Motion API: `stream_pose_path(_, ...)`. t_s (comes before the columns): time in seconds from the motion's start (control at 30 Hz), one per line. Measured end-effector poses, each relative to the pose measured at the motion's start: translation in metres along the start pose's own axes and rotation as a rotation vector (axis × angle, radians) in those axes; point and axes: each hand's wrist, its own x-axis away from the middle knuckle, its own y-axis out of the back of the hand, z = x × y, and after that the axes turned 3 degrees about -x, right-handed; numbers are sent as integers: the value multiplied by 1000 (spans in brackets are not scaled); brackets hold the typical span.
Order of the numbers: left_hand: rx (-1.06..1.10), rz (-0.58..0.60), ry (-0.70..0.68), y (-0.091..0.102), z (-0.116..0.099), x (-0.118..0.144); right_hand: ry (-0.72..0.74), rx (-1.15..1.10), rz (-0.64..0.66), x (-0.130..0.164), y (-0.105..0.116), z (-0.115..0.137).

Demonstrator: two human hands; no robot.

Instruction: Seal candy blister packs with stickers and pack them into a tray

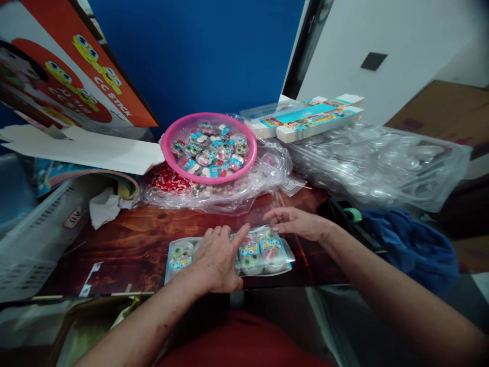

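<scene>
A long clear plastic pack (pixel 251 257) lies along the front of the dark red-brown wooden table. Small round packets with green eyeball shapes and blue printed labels show inside it. My left hand (pixel 218 257) lies across the middle of this pack with its fingers spread, hiding the packets beneath. At the pack's far right corner, my right hand (pixel 296 223) is held with loosely bent, parted fingers, and nothing shows between them. Whether its fingertips touch the clear film there I cannot make out.
A pink basin (pixel 165 155) full of similar packets stands behind, on a plastic bag with red-and-white pieces. Printed boxes (pixel 321 120) and stacked clear trays (pixel 385 158) are at right, near a black tape dispenser (pixel 346 216) and blue cloth (pixel 412 250). A white basket (pixel 38 244) is left.
</scene>
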Motion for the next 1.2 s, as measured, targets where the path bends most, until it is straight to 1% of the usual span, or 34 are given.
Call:
stream_pose_path(0.07,-6,4,0,0,0,-1,18,-151,-92,-1,-9,-5)
stream_pose_path(0.17,-12,0,24,0,1,-1,-36,-291,-184,-7,-20,-4)
stream_pose_path(0.33,12,-14,13,1,1,0,-69,-298,-243,-14,-25,3)
stream_pose_path(0.5,20,18,17,5,1,-1,-102,-250,-303,-16,-28,1)
stream_pose_path(0.7,-12,115,103,14,0,-1,-171,-143,-299,-11,-32,-1)
stream_pose_path(0.8,-15,97,109,12,0,0,-190,-114,-304,-10,-33,1)
stream_pose_path(0.9,-7,62,102,8,0,0,-175,-103,-298,-14,-35,6)
stream_pose_path(1.07,0,52,105,6,1,1,-107,-121,-265,-21,-38,12)
stream_pose_path(1.2,-6,61,81,8,2,2,-125,-132,-280,-28,-39,9)
